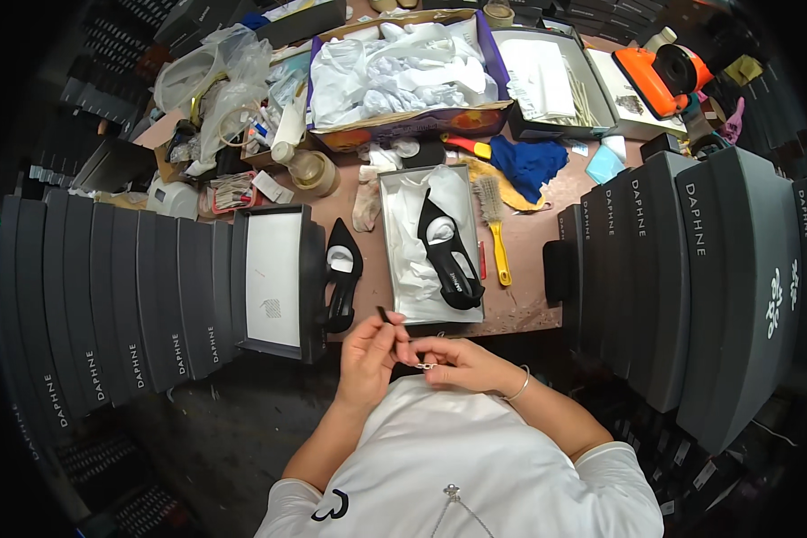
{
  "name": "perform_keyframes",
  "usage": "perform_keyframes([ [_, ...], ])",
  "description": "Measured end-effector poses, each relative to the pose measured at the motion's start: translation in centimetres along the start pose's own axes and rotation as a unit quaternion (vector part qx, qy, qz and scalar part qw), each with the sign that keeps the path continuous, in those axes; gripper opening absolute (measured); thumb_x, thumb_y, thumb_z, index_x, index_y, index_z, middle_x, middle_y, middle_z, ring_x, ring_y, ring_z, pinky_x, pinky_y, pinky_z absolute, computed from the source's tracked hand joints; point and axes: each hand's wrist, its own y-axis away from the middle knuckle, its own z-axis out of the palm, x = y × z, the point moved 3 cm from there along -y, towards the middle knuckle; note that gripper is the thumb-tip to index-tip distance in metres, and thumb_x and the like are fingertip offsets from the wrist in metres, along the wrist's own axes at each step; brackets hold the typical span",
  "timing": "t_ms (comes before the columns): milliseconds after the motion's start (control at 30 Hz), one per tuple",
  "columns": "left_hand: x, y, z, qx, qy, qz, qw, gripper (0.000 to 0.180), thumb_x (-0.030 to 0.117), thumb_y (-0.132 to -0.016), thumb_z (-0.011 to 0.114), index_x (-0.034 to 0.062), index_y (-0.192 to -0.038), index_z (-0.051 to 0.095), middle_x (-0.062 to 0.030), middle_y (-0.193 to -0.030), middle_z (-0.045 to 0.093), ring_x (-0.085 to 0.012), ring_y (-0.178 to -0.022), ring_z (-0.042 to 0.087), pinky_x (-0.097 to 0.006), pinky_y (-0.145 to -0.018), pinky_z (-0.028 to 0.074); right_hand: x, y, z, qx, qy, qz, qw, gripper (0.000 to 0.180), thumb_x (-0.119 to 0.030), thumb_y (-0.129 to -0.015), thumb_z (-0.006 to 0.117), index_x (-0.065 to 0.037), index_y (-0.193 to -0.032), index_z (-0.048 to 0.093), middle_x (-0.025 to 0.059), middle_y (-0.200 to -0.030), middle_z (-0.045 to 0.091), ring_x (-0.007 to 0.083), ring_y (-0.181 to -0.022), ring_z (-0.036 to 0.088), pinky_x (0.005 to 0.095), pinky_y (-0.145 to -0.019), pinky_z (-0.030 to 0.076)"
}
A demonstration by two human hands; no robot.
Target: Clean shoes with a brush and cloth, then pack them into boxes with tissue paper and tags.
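Observation:
My left hand (368, 351) pinches a thin black strap (386, 316) that sticks up from its fingers. My right hand (453, 360) is closed on a small silver buckle (427, 366), close to my chest. Both hands meet at the near edge of the brown table (529, 309). Just beyond them one black pointed shoe (342, 273) lies on the table beside an upturned box lid (273, 280). A second black shoe (448, 255) rests on white paper inside an open shoe box (394, 296).
Rows of dark grey shoe boxes stand on edge at my left (117, 305) and right (690, 269). A yellow-handled brush (493, 224), a blue cloth (529, 166), a tape roll (314, 172), a cardboard box of white paper (403, 67) and an orange device (668, 76) crowd the far table.

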Motion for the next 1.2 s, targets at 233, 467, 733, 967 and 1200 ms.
perform_keyframes([
  [233,2.7,1.8,-6.6,0.236,0.077,0.131,0.96,0.018,0.016,-0.099,0.049,0.0031,-0.11,0.054,-0.0039,-0.089,0.057,-0.0131,-0.077,0.057,-0.034,-0.08,0.053,-0.3,3.1,-1.7,0.078,0.104,0.115,0.985,0.022,-0.018,-0.094,0.057,0.001,-0.103,0.063,0.0052,-0.077,0.062,0.0091,-0.068,0.054,0.0241,-0.064,0.046],
  [467,3.9,1.8,-10.4,0.273,0.1,0.118,0.95,0.017,0.015,-0.097,0.053,0.0023,-0.109,0.054,-0.0066,-0.097,0.057,-0.0178,-0.092,0.059,-0.034,-0.088,0.052,-0.4,0.8,-1.7,0.181,0.0,0.071,0.981,0.022,-0.012,-0.095,0.055,0.002,-0.11,0.062,0.0024,-0.087,0.063,0.007,-0.073,0.056,0.0215,-0.07,0.048],
  [733,5.4,0.6,-12.8,0.233,0.096,0.107,0.962,0.017,0.014,-0.097,0.053,0.0012,-0.107,0.054,-0.0063,-0.094,0.057,-0.0171,-0.089,0.058,-0.033,-0.088,0.052,-1.7,-0.7,1.0,0.19,-0.087,0.018,0.978,0.027,0.002,-0.092,0.052,0.004,-0.118,0.058,0.0056,-0.099,0.064,0.0125,-0.094,0.064,0.0258,-0.086,0.051],
  [967,5.9,-0.8,-12.8,0.198,0.075,0.077,0.974,0.017,0.013,-0.097,0.052,0.0006,-0.108,0.054,-0.0065,-0.093,0.057,-0.0167,-0.087,0.059,-0.033,-0.087,0.052,-0.6,-0.6,2.3,0.196,-0.088,-0.027,0.976,0.033,0.003,-0.091,0.053,0.003,-0.124,0.055,0.0066,-0.108,0.063,0.0122,-0.098,0.063,0.0244,-0.086,0.051],
  [1200,5.8,-1.6,-11.9,0.173,0.054,0.048,0.982,0.017,0.013,-0.097,0.052,0.001,-0.109,0.055,-0.0061,-0.093,0.058,-0.0155,-0.086,0.059,-0.032,-0.086,0.053,0.0,-0.4,2.6,0.209,-0.079,-0.052,0.973,0.036,0.001,-0.092,0.055,0.001,-0.127,0.054,0.0092,-0.108,0.065,0.011,-0.094,0.063,0.0238,-0.085,0.05],
])
